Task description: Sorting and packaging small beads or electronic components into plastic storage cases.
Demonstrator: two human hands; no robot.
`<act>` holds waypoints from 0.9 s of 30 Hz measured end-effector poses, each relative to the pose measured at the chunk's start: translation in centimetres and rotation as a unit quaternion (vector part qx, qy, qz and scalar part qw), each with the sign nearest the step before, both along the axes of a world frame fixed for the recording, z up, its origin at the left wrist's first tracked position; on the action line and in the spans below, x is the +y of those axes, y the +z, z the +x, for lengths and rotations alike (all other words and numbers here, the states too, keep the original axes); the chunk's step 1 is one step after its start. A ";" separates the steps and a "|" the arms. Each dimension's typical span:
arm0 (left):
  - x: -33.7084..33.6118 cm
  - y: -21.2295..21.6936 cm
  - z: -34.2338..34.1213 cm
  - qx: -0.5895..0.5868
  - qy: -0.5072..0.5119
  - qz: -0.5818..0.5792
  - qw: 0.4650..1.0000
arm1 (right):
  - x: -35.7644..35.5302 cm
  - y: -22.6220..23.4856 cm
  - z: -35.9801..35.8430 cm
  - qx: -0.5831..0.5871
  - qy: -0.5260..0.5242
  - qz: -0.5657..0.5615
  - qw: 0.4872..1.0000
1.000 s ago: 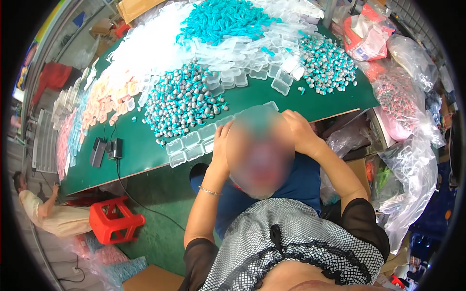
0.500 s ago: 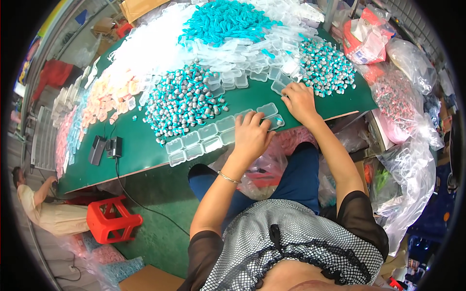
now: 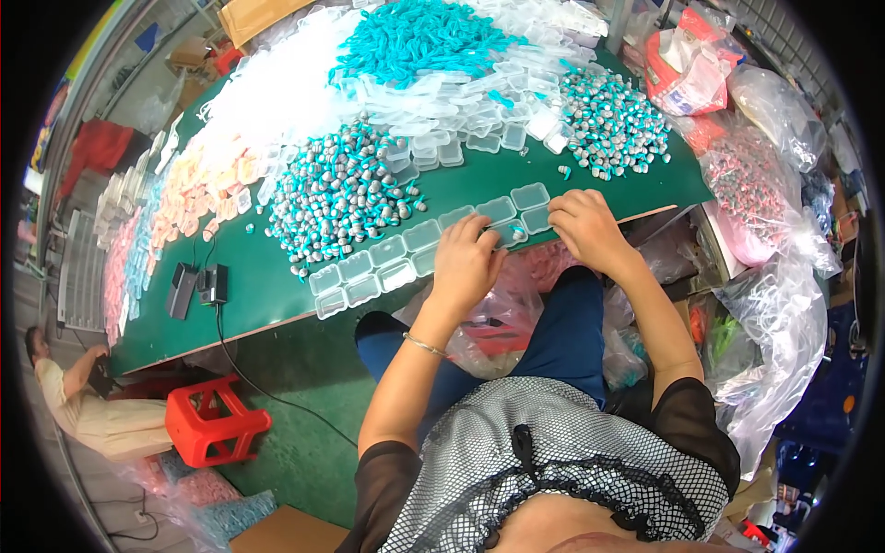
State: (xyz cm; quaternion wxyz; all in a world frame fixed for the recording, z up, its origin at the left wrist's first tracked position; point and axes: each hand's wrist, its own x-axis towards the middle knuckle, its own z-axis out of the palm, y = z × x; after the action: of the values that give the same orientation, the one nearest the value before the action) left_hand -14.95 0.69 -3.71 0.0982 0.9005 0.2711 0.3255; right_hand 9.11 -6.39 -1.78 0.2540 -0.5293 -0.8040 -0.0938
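Two joined rows of small clear plastic boxes (image 3: pixel 387 250) lie along the near edge of the green table. My left hand (image 3: pixel 464 263) rests over the middle of the rows, fingers bent and slightly apart on the boxes. A teal-and-grey piece (image 3: pixel 516 232) shows in a box just right of its fingertips. At the right end, my right hand (image 3: pixel 590 229) has its fingers closed at the edge of a clear plastic box (image 3: pixel 536 219). Part of that box is hidden by the fingers. Behind my left hand spreads a heap of grey-and-teal pieces (image 3: pixel 332 189).
Clear boxes (image 3: pixel 442 115) are piled at the back, under a teal heap (image 3: pixel 419 41). Another grey-and-teal heap (image 3: pixel 613 124) sits at right. Peach pieces (image 3: pixel 207 175) and a black device (image 3: pixel 212 284) lie left. A red stool (image 3: pixel 214 419) and a person (image 3: pixel 92 396) are beyond the table.
My right hand has come from the edge of the box pile toward me, to the right end of the rows, where boxes now extend further. My left hand has shifted slightly left.
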 end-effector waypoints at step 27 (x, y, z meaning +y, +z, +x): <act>-0.4 0.5 0.0 -0.017 -0.005 0.023 1.000 | 8.8 1.5 6.0 0.199 -0.094 0.052 0.974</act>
State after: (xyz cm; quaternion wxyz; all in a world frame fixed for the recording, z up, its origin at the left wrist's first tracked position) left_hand -14.95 0.30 -3.25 0.0837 0.8981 0.2576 0.3465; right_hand 15.08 2.45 -0.26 0.4266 -0.5964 -0.6780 -0.0517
